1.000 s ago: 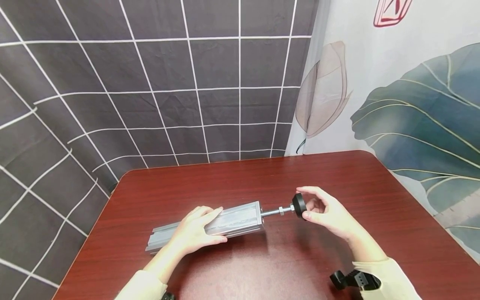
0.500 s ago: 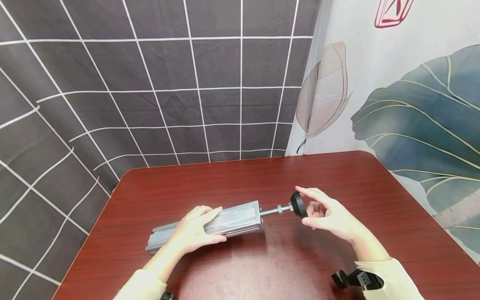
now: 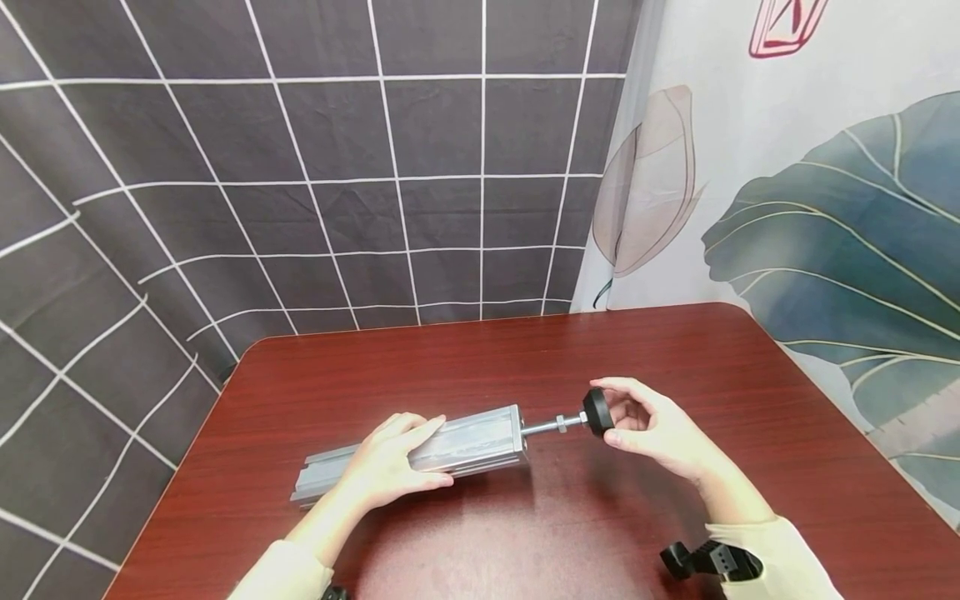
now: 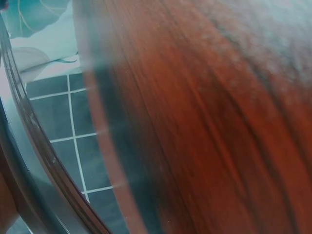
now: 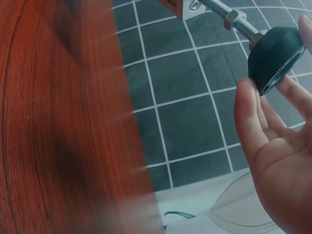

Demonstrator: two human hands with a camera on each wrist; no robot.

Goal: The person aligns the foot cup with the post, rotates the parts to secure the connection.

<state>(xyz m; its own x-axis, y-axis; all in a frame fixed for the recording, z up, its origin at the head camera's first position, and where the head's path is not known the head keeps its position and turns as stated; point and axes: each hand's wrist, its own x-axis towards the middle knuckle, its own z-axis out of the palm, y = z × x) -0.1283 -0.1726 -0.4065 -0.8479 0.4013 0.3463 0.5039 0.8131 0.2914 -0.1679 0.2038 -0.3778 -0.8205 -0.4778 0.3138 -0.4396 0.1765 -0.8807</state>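
My left hand point(image 3: 390, 462) grips a silver aluminium profile point(image 3: 472, 437), fingers over its top and thumb along the near side. It lies slanted over the table, and in the left wrist view a strip of the profile point(image 4: 36, 156) runs down the left edge. A threaded rod point(image 3: 542, 427) with a hex nut point(image 3: 562, 423) sticks out of its right end plate. On the rod's tip sits a black levelling foot point(image 3: 597, 412). My right hand point(image 3: 660, 425) pinches the foot's rim between thumb and fingers; the right wrist view shows the foot's hollow underside point(image 5: 282, 73) facing the palm.
The red-brown wooden table point(image 3: 480, 358) ends before a dark cloth with a white grid point(image 3: 442, 208). At the right hangs a pale curtain point(image 3: 720, 167) with leaf prints. A black wrist mount point(image 3: 712, 560) hangs under my right sleeve.
Half a second ago my right fingers were spread further at the foot; now they have drawn back in around its rim and the foot sits slightly lower. My left hand stays put.
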